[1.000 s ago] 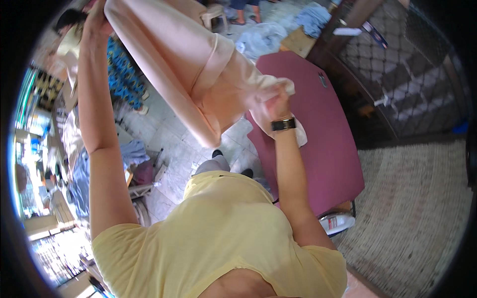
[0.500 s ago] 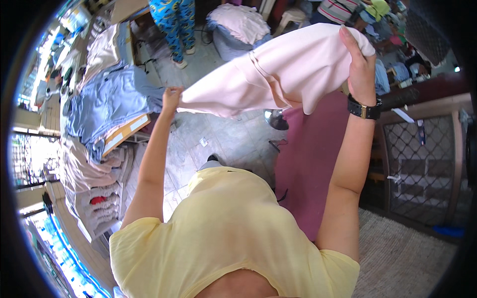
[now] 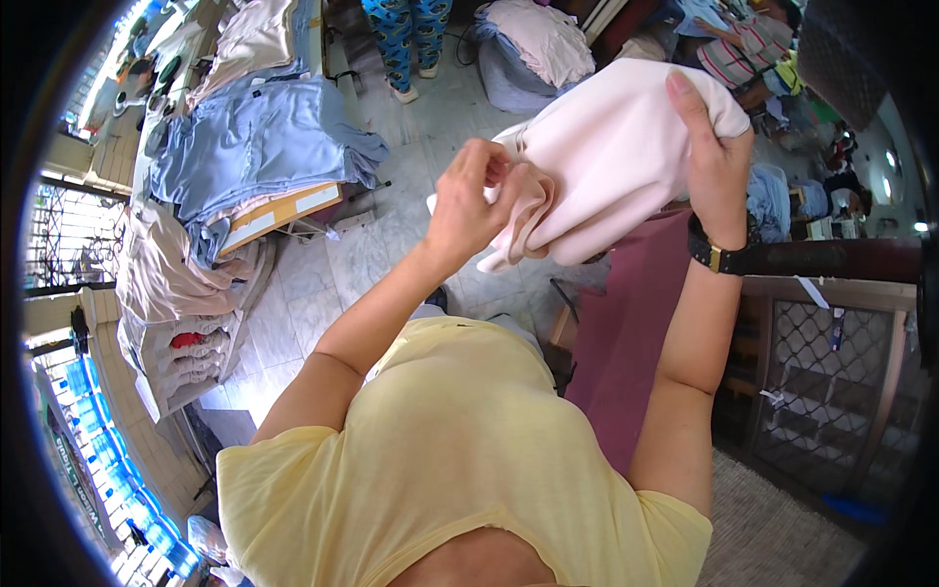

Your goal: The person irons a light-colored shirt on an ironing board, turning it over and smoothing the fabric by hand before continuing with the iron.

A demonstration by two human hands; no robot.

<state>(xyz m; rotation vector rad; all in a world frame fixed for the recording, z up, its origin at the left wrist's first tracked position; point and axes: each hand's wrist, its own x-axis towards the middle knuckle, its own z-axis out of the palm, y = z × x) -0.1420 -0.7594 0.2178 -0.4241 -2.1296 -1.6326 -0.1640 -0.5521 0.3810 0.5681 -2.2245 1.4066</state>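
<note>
A pale pink garment (image 3: 626, 157) hangs in the air in front of me, bunched and folded at its left end. My right hand (image 3: 719, 161) is closed on its right end, thumb on top and the other fingers hidden behind the fabric. At the left end, the curled fingers of my left hand (image 3: 471, 196) grip the gathered folds beside a seam. Which part of the garment this is, I cannot tell.
Blue shirts (image 3: 264, 142) lie on a table at the left, above a stack of pale garments (image 3: 186, 274). A maroon surface (image 3: 626, 333) runs along my right, near a mesh-panelled door (image 3: 831, 372). Ahead are a bundle of clothes (image 3: 538, 49) and a person in patterned trousers (image 3: 406, 39).
My left hand has moved right, toward my right hand. The garment, stretched out between them before, is now shorter and bunched. My right hand keeps its hold, and the view has shifted slightly.
</note>
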